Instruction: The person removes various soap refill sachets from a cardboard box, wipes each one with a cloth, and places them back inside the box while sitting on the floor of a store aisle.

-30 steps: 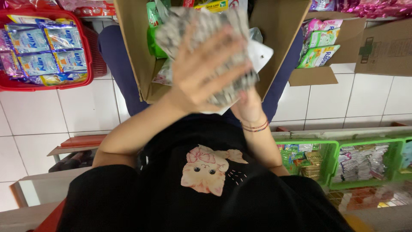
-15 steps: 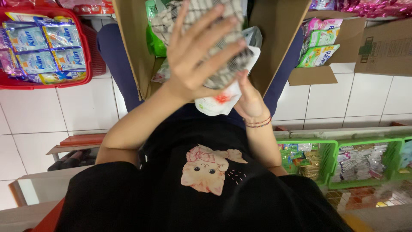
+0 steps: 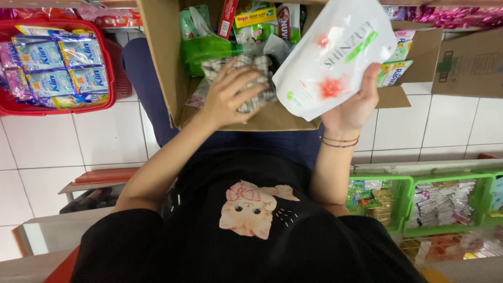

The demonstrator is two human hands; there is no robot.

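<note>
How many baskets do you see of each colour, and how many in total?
Red basket: 1
Green baskets: 2
Total: 3

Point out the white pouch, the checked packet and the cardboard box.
white pouch (image 3: 335,57), head view, middle of its front face.
checked packet (image 3: 257,89), head view, part showing beside the left hand's fingers.
cardboard box (image 3: 160,57), head view, left wall.
</note>
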